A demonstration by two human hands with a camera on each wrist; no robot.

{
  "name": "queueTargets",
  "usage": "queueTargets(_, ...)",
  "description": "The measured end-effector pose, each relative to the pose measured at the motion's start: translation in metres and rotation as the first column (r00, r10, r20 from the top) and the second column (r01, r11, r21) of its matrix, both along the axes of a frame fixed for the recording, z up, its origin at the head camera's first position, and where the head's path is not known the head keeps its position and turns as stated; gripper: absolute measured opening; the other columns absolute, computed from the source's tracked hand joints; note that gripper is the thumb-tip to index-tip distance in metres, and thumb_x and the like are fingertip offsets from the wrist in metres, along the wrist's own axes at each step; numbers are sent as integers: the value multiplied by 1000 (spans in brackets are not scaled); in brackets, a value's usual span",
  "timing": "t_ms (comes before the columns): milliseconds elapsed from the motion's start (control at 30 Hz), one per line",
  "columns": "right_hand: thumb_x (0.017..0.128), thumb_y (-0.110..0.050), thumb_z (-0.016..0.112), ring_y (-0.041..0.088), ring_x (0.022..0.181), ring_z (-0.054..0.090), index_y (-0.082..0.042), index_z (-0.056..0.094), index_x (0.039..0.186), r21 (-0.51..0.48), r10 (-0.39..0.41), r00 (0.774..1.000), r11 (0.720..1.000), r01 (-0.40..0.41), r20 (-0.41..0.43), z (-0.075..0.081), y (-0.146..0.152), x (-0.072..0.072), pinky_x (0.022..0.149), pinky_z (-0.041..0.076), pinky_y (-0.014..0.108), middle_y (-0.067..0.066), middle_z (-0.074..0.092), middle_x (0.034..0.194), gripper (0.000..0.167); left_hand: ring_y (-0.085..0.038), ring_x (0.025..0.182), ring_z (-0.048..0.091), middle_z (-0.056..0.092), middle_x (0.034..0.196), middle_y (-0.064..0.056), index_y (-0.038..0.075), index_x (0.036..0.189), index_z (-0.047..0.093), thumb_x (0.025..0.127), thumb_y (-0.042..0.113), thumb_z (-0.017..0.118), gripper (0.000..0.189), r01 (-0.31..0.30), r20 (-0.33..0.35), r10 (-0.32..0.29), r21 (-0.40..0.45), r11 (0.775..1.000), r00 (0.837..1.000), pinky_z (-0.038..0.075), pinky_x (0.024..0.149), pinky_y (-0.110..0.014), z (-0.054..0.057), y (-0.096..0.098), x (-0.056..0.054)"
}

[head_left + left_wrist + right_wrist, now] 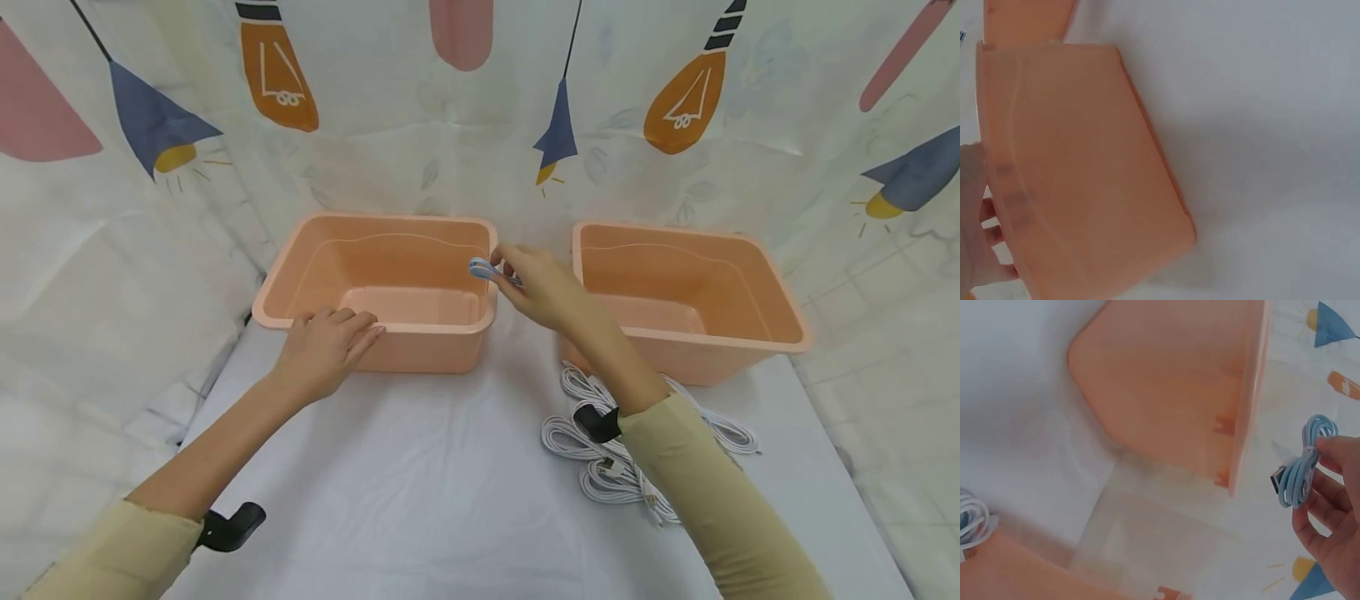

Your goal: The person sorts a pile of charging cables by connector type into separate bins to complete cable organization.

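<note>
Between two peach plastic bins, my right hand pinches a coiled light-blue USB cable near the right end of the left bin. In the right wrist view the cable is bundled, and its dark-tipped plug points away from the fingers. My left hand grips the front rim of the left bin, and the left wrist view shows fingers curled over that rim. No items show inside the left bin's visible interior.
The right bin stands beside the left one. Several coiled white cables lie on the white-covered table in front of it, partly under my right forearm. A patterned curtain hangs close behind both bins.
</note>
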State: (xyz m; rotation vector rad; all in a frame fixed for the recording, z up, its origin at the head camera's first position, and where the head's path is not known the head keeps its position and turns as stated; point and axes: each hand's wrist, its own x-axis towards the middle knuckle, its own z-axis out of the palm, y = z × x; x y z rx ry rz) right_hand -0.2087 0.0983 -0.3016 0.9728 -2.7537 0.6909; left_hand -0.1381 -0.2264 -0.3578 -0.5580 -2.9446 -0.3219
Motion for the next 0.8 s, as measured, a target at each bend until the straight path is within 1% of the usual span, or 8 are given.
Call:
queueTargets(100,106,-17,64,27,77,60,-5,64,119,7,4,1000,1000,-4,4,1,-3,-3,70,50,38,13,71,100,18,-44,110,64,73,116,-15,8,125,70,114,36,46,39,6,27,-6,9,1000,1000,41,100,-72,3,1,-1)
queueTargets(300,106,-16,64,26,79,61,-5,64,119,10,8,999,1000,-8,33,2,-11,-11,71,50,37,12,70,100,17,-43,111,64,74,117,-14,8,125,72,114,38,45,42,6,50,-8,25,1000,999,41,97,-71,7,2,1)
queueTargets(500,106,-12,61,28,88,65,-3,63,120,1,20,996,1000,-20,83,3,-21,-18,78,52,38,15,73,104,17,-45,116,62,73,126,-18,7,130,71,114,40,44,46,-15,86,11,50,999,996,38,101,-73,10,2,1)
queueTargets(700,106,-14,62,28,91,67,-3,63,123,1,2,986,1000,-2,165,4,-31,-25,80,54,38,14,73,105,20,-45,116,63,73,126,-18,5,129,71,114,39,45,46,-28,77,23,74,997,997,34,105,-73,8,3,2)
queueTargets(800,107,-16,61,28,93,68,-3,63,123,-2,-3,983,1000,3,184,5,-36,-27,81,54,38,15,73,106,21,-46,119,62,72,128,-19,5,130,71,114,39,45,46,-35,73,29,82,996,997,33,107,-73,8,4,2)
